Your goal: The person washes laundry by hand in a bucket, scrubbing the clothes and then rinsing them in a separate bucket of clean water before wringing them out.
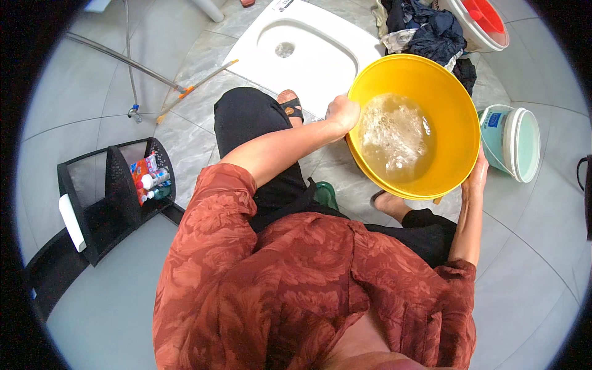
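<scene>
A large yellow bucket (449, 120) is held up in front of me by both hands, with cloudy, stirred-up water (394, 137) inside. My left hand (343, 114) is closed on its left rim. On the right side, my right hand (475, 169) grips the bucket low by the rim; part of its fingers is hidden behind the wall. Just beyond the left hand lies a white squat toilet pan (308, 46) set in the floor, its drain hole showing.
A pile of dark clothes (431, 31) lies beyond the bucket, beside a white bucket with a red basin (484, 18). A pale green lidded pail (512, 142) stands at right. At left are a squeegee (197, 84), a tap (134, 113) and a black shelf (102, 185) with bottles.
</scene>
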`<state>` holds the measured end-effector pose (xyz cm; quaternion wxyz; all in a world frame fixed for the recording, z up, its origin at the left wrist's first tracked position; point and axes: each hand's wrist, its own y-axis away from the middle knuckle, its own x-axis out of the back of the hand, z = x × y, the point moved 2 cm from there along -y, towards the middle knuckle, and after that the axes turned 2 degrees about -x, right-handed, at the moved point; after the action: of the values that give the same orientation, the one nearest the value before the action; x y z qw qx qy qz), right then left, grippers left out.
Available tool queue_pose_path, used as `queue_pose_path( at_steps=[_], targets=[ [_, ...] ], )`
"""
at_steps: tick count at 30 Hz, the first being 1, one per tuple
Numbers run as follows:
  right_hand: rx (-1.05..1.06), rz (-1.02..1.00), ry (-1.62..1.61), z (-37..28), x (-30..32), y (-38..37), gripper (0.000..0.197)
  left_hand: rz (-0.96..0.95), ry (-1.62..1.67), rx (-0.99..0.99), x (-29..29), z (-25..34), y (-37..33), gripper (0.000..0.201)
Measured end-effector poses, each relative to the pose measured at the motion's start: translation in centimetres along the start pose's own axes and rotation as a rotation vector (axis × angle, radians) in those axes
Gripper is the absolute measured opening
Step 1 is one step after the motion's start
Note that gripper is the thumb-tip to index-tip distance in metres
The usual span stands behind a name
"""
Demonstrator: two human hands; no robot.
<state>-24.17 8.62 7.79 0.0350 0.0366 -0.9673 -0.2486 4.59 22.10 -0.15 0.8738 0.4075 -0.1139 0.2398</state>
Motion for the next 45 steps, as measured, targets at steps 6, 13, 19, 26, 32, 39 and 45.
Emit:
queue_pose_path(
  at_steps=[6, 13, 19, 26, 32, 39, 45],
  targets=[
    [0.044, 0.041, -0.056, -1.2, 1.7, 1.8, 0.033, -0.077, 0.138, 0.077, -4.6, -1.6, -0.6, 0.031],
    [0.073, 0.152, -0.046, -2.0, 0.4, 1.5, 0.030, -0.200, 0.306, 0.035, -6.9, -1.6, -6.0, 0.027],
    [0.113, 0.090, 0.008, -2.9, -2.4, -0.1, 0.021, -0.320, 0.463, 0.076, -6.3, -1.8, -9.8, 0.030],
    [-0.011, 0.015, 0.167, -3.2, -5.1, -2.2, 0.022, -0.259, 0.618, 0.016, -4.6, -3.3, -11.1, 0.036],
    [-0.013, 0.007, 0.243, -3.2, -7.9, -4.6, 0.025, -0.288, 0.774, 0.102, -4.6, -6.0, -13.4, 0.040],
    [-0.035, 0.008, 0.294, -3.7, -10.9, -5.4, 0.028, -0.312, 0.782, 0.190, -4.2, -6.4, -14.5, 0.041],
    [-0.052, -0.021, 0.340, -3.8, -13.8, -6.2, 0.030, -0.356, 0.900, 0.208, -4.0, -7.9, -16.1, 0.044]
  ],
)
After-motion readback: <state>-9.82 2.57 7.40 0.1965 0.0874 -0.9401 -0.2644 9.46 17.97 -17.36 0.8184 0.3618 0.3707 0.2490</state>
